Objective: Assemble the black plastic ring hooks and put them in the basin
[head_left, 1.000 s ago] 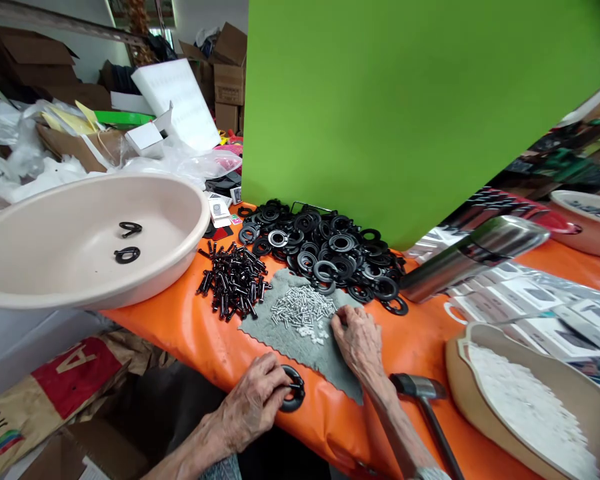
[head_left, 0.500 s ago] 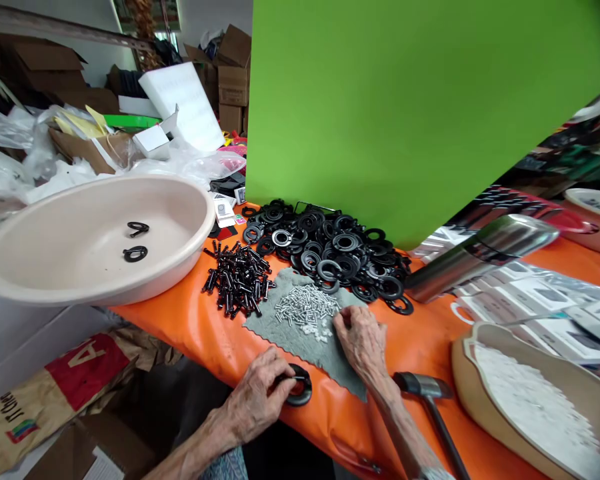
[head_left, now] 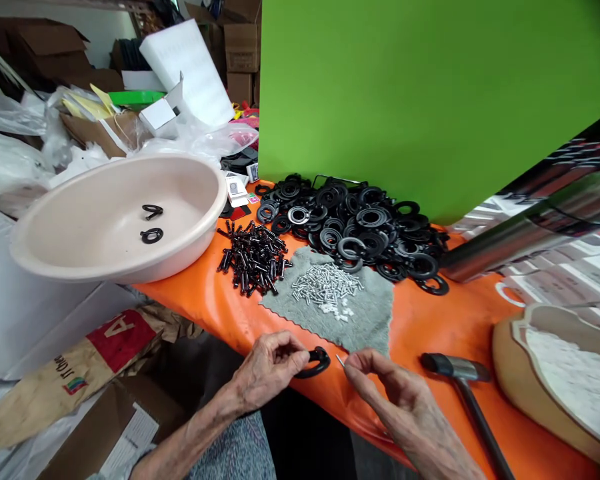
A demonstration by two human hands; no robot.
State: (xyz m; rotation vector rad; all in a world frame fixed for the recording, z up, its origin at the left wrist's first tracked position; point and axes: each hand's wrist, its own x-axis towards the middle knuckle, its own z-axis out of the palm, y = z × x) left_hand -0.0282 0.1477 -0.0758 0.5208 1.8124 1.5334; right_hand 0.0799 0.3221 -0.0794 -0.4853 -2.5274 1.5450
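the left hand (head_left: 270, 370) pinched a black plastic ring (head_left: 314, 362) between thumb and fingers, holding it just off the near edge of the orange table cover (head_left: 430, 327). the right hand (head_left: 390, 387) held a small silver pin (head_left: 340, 360) at its fingertips, thumb and forefinger closed narrow on it, the pin's tip pointing toward the ring and just beside it. both forearms came up from below, the wrists low, the right palm turned partly upward, the left knuckles facing the camera.

to seat the pin well, it seemed wise to keep the ring steady and tilted so its hole faced the pin, and to bring the pin in straight, since a part that small would slip easily from the fingertips.

beyond the hands lay a grey cloth (head_left: 360, 320) with a scatter of silver pins (head_left: 325, 290) on it. left of the cloth sat a heap of short black pegs (head_left: 254, 259), and behind it a large pile of black rings (head_left: 360, 230). a metal-headed hammer (head_left: 455, 367) rested to the right. a wide beige basin (head_left: 120, 220) to the left held two black pieces.
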